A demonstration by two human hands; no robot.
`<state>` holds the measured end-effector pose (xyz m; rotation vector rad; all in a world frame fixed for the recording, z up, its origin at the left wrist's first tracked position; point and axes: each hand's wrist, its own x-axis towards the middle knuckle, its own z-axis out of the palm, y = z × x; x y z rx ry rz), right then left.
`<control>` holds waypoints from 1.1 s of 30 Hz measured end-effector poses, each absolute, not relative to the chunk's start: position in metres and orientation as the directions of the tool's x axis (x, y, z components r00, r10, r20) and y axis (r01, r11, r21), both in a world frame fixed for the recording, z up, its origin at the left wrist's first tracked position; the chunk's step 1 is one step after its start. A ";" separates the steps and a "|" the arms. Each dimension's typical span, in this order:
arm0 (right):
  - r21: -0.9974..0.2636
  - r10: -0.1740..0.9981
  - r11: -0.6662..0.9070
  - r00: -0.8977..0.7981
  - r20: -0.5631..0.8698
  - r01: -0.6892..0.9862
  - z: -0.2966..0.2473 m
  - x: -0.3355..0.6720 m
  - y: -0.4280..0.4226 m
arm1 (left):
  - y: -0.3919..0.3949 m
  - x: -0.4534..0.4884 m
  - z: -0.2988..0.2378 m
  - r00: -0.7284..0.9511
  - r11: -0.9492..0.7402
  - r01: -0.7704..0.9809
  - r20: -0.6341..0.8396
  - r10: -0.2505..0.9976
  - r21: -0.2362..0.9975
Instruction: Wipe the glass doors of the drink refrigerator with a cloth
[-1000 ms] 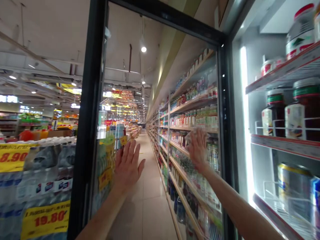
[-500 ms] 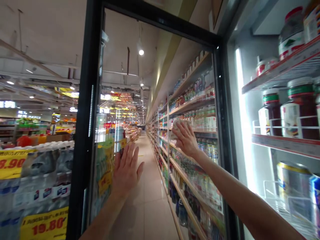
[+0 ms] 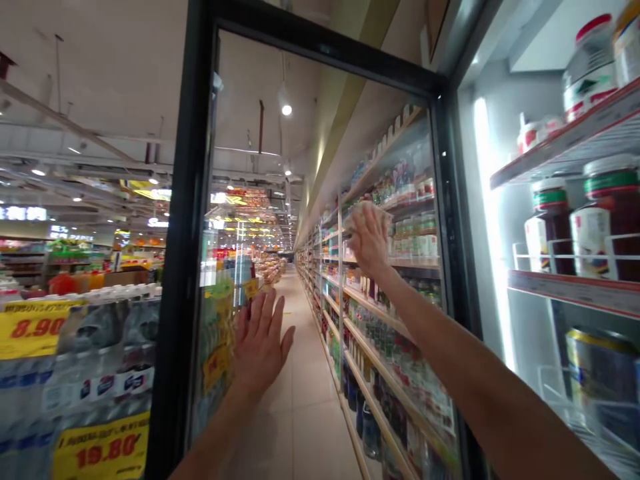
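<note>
A glass door with a black frame (image 3: 189, 220) stands swung open in front of me. My left hand (image 3: 261, 343) lies against the glass low on its left part, palm forward, fingers stretched out, holding nothing. Higher up and to the right, my right hand (image 3: 371, 243) presses a pale, crumpled cloth (image 3: 385, 217) to the pane. The cloth is mostly covered by the hand, with only its edges showing around the fingers. Shelves and an aisle are visible through the glass.
To the right is the lit cooler, its shelf (image 3: 575, 283) bearing dark jars (image 3: 605, 213) behind wire guards, with cans (image 3: 603, 373) below. Wrapped bottles (image 3: 100, 383) with yellow price signs (image 3: 100, 447) stand left of the door. A tiled aisle floor (image 3: 313, 427) runs ahead.
My right hand has moved up the glass with the cloth, its fingers now pointing more upward. My left hand stays at about the same place on the pane. The view has shifted slightly.
</note>
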<state>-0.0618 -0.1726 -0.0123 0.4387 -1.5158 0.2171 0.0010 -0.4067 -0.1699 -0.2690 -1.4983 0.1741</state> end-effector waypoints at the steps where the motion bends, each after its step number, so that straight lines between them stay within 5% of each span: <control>1: 0.011 0.002 0.918 0.032 0.999 -0.397 -0.008 -0.062 -0.172 | -0.406 0.001 -0.170 0.074 0.959 0.048 0.958 0.277 -0.281; 3: 0.020 -0.010 0.919 0.029 1.000 -0.394 -0.009 -0.058 -0.182 | -0.406 0.002 -0.170 0.077 0.959 0.048 0.958 0.276 -0.280; 6: 0.497 -0.504 0.765 0.099 0.858 -0.410 -0.023 -0.050 -0.206 | -0.406 0.004 -0.169 0.074 0.957 0.064 0.957 0.279 -0.284; 8: 0.660 -0.676 0.627 0.132 0.725 -0.414 -0.027 -0.048 -0.214 | -0.407 0.004 -0.169 0.070 0.956 0.075 0.958 0.279 -0.284; 10: 0.572 -0.580 0.698 0.129 0.805 -0.430 -0.020 -0.050 -0.211 | -0.407 0.005 -0.170 0.070 0.955 0.082 0.958 0.278 -0.284; 13: 0.208 -0.184 0.871 0.097 0.978 -0.444 -0.006 -0.054 -0.205 | -0.407 0.004 -0.170 0.067 0.956 0.083 0.958 0.278 -0.283; 14: 0.177 -0.150 0.880 0.095 0.984 -0.440 -0.005 -0.053 -0.206 | -0.407 0.004 -0.170 0.068 0.955 0.081 0.958 0.279 -0.284; 19: 0.643 -0.635 0.656 0.172 0.753 -0.396 -0.022 -0.045 -0.227 | -0.408 0.004 -0.170 0.076 0.947 0.089 0.950 0.304 -0.310; 21: 0.597 -0.579 0.689 0.184 0.794 -0.411 -0.015 -0.046 -0.233 | -0.411 0.008 -0.169 0.077 0.936 0.137 0.946 0.316 -0.324; 24: 0.323 -0.277 0.807 0.165 0.946 -0.494 0.009 -0.048 -0.245 | -0.422 0.023 -0.165 0.109 0.938 0.212 0.960 0.258 -0.276; 26: 0.275 -0.227 0.801 0.155 0.961 -0.531 0.014 -0.045 -0.259 | -0.434 0.038 -0.160 0.156 0.956 0.211 0.973 0.172 -0.203; 30: 0.501 -0.505 0.684 0.152 0.850 -0.530 -0.034 -0.023 -0.295 | -0.460 0.057 -0.152 0.180 0.971 0.150 0.971 0.159 -0.186; 33: 0.732 -0.753 0.452 0.223 0.620 -0.510 -0.086 -0.009 -0.308 | -0.469 0.058 -0.155 0.137 0.949 0.159 0.958 0.251 -0.271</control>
